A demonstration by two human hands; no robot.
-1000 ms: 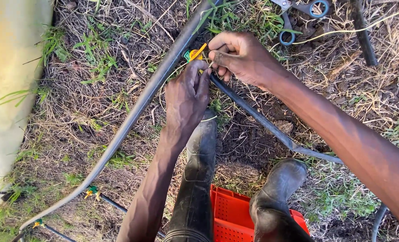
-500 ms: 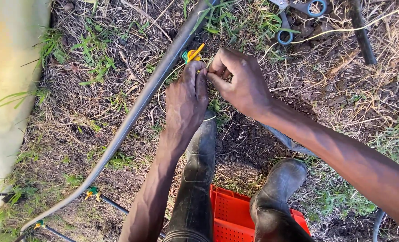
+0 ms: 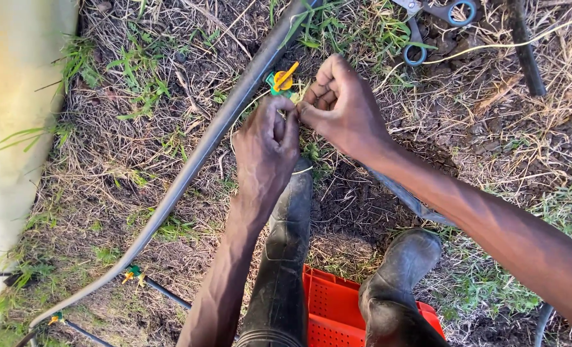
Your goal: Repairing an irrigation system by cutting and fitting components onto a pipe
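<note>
My left hand [image 3: 268, 146] and my right hand [image 3: 341, 106] meet fingertip to fingertip just below a small green and yellow valve [image 3: 281, 81] fitted on a long black irrigation pipe [image 3: 202, 149]. Both hands pinch something thin at the fitting, apparently a pale wire or tie [image 3: 303, 171] that loops down beside my left hand. What exactly sits between the fingers is hidden. A thinner black hose [image 3: 405, 198] runs off the valve, under my right forearm.
Blue-handled scissors [image 3: 435, 19] lie on the dry grass at the top right. My black rubber boots [image 3: 398, 283] stand by a red plastic crate [image 3: 328, 305]. More green and yellow valves [image 3: 130, 274] sit along the pipe at the lower left. A pale tarp [image 3: 9, 128] borders the left.
My right hand has slid down and left from the hose toward the valve, closing against my left hand's fingertips. My left hand has stayed at the fitting.
</note>
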